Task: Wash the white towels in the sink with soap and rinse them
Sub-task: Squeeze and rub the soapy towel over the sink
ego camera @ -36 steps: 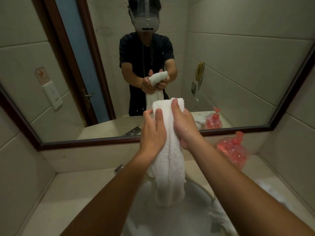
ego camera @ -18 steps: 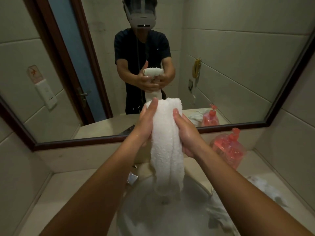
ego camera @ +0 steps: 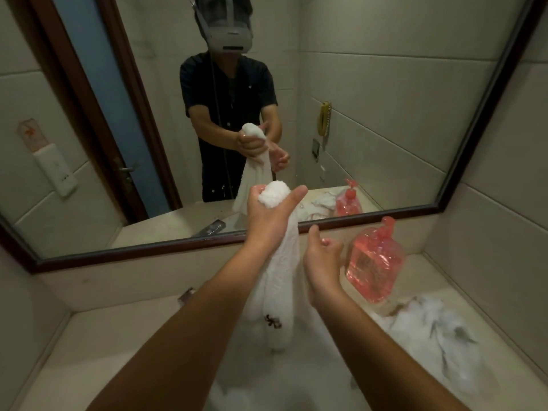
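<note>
The towel (ego camera: 278, 280) hangs above the sink (ego camera: 243, 390), your left hand (ego camera: 268, 221) gripping its bunched top; your right hand (ego camera: 321, 262) is loose beside it, holding nothing. Likely mid-wringing: 1 more towel (ego camera: 430, 330) waits on the bench (ego camera: 89, 345) beside the sink.

Sink (ego camera: 237, 393) mostly hidden under forearms and towel (ego camera: 280, 280); cut by bottom edge, rim unreadable. Dark mark near towel's lower end too small to read. Towel heap (ego camera: 439, 330) right of sink blurred, folds indistinct. Tap (ego camera: 186, 294) behind sink mostly hidden by left arm. Bottle (ego camera: 375, 262) label illegible.
</note>
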A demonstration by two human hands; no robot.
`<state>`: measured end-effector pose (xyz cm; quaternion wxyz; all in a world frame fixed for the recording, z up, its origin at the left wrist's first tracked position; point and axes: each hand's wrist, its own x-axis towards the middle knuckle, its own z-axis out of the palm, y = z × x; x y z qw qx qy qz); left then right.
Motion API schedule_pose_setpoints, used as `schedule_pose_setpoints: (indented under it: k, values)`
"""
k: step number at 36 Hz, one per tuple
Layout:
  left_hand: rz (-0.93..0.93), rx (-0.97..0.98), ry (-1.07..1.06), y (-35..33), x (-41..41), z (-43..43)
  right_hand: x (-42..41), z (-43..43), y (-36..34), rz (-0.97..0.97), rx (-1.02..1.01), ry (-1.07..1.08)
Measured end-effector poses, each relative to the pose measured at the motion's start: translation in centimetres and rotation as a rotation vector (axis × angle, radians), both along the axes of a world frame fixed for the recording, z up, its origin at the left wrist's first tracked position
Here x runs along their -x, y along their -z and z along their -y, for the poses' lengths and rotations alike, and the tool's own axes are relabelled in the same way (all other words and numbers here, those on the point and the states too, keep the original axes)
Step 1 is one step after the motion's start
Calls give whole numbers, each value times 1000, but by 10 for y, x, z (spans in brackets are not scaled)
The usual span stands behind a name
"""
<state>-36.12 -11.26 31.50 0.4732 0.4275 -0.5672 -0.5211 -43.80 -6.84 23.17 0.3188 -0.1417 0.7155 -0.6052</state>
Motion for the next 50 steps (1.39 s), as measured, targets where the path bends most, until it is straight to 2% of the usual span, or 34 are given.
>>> schedule_pose_setpoints:
  k: [3,7,10,12,15,18,21,26,31,35,41,45,50]
  values:
    - [-18,29,-92,1,2,1,-15,-7,17,361,-54,30]
    - [-160,39,-168,-9,5,-5,-32,-14,32,867,-10,78]
    - [-238,45,-220,-22,-1,-5,-41,4,43,1044,147,77]
    - [-266,47,-242,-29,-10,-3,-40,31,57,1094,270,53]
    - [-279,48,-276,-32,-26,-2,-41,62,59,1092,356,96]
    - [-288,64,-304,-29,-46,-1,-53,57,17,999,420,183]
    - [-334,80,-367,-22,-71,4,-53,57,1,1037,450,286]
    - [-442,106,-431,-13,-104,8,-44,61,4,995,470,332]
    - [-437,156,-406,-5,-123,13,-40,69,9,954,448,388]
    - [-349,210,-369,-1,-134,21,-35,70,14,863,523,198]
    - [-28,275,-266,1,-127,35,-25,63,0,565,651,-148]
    - [81,259,-186,-1,-109,40,-26,60,-23,409,682,-342]
    - [40,245,188,-10,-92,40,-32,51,-50,44,637,-533]
